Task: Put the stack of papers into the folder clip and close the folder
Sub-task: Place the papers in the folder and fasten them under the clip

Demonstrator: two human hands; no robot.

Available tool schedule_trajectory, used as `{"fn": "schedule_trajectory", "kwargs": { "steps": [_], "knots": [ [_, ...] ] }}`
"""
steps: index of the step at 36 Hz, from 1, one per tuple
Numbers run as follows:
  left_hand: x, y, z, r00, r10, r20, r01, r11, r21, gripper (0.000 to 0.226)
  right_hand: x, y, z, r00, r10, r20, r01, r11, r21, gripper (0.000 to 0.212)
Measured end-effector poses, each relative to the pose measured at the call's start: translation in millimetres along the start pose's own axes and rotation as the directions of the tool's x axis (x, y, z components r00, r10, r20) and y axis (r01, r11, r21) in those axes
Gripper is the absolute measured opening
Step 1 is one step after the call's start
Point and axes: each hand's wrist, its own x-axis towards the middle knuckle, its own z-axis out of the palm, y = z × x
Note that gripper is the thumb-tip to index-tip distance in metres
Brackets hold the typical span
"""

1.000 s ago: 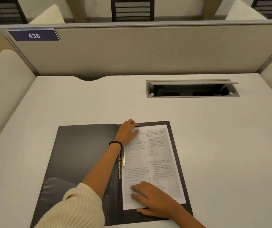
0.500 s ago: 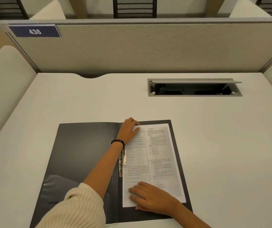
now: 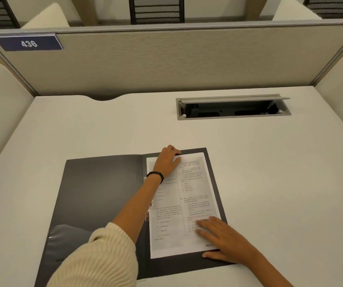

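— Folder [image 3: 100, 193] first: where does it lie?

— Open and flat on the pale desk [image 3: 270, 172], dark grey, near the front edge. Its left cover is bare apart from a clear pocket at the lower corner. The stack of papers [image 3: 195, 204] lies on the right cover, printed side up, text in two columns.

— And the clip?

— The metal clip [image 3: 147, 216] sits along the spine, just beside the left edge of the papers. Most of it is hidden under the left forearm, so I cannot tell whether it grips the sheets.

— What is the left hand doing?

— The left hand [image 3: 167, 162] reaches across the spine to the top left corner of the papers. It lies palm down, fingers together and curled over the top edge of the stack; whether they pinch that edge I cannot tell. A dark band [image 3: 156, 176] circles the wrist, and a cream ribbed sleeve [image 3: 96, 259] covers the upper forearm.

— The right one?

— The right hand [image 3: 222, 239] rests flat on the lower right corner of the papers, fingers spread and pointing left, thumb along the bottom edge on the folder.

— Anything else on the desk?

— A cable box [image 3: 233, 107] with its lid raised, set into the far right. Behind it stands a beige divider [image 3: 187, 59] with a blue plate reading 436 [image 3: 28, 43].
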Motion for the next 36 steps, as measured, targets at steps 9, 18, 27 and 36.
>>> {"fn": "schedule_trajectory", "kwargs": {
  "steps": [9,18,27,36],
  "knots": [
    [21.1,24.9,11.6,0.994,-0.023,0.111,0.018,0.999,0.048,0.030,3.3,5.4,6.7,0.998,0.020,-0.060,-0.021,1.000,-0.016,0.056],
    [26.7,25.3,8.9,0.984,-0.022,0.176,0.002,0.994,0.113,0.032,-4.0,12.7,12.6,0.985,-0.028,-0.169,0.025,0.999,-0.021,0.060],
    [21.5,28.7,6.8,0.988,-0.033,0.153,0.022,0.997,0.075,0.034,-6.8,15.9,16.1,0.974,-0.004,-0.227,0.012,0.999,0.031,0.060],
    [-31.6,-10.8,-32.4,0.987,-0.097,-0.129,0.078,0.987,-0.144,0.034,8.9,6.3,8.8,0.904,0.285,-0.319,-0.124,0.889,0.442,0.046]
  ]
}}
